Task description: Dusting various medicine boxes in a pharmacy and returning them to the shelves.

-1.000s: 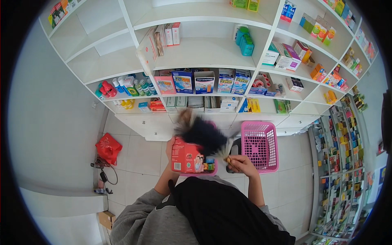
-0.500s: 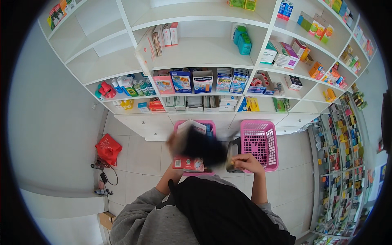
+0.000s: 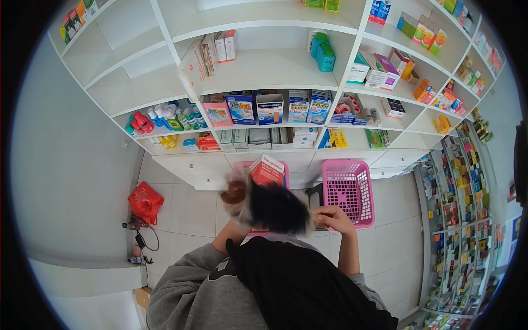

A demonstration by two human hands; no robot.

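Observation:
My right hand [image 3: 333, 218] is closed on the thin end of a dark, fluffy duster [image 3: 279, 209], whose head is smeared by motion. The duster's head lies between my two hands, over the left pink basket [image 3: 286, 169]. Across from it, my left hand [image 3: 237, 217] is blurred and its fingers do not show clearly. A reddish-brown blurred object [image 3: 235, 191] appears at that hand; its kind cannot be made out. Just beyond the duster, a red and white box [image 3: 268, 170] stands tilted in the left basket, its lower part hidden.
An empty-looking pink basket [image 3: 370, 192] sits to the right, beside a dark object [image 3: 315, 193]. White shelves [image 3: 264, 69] with boxes and bottles rise ahead. A red plastic bag [image 3: 146, 200] and cables [image 3: 144, 240] lie at left. A stocked rack [image 3: 459, 231] stands at right.
The duster's head has shifted slightly down. A pale box near my left hand no longer shows there; a reddish-brown blur and a red and white box now show. My right hand has barely moved.

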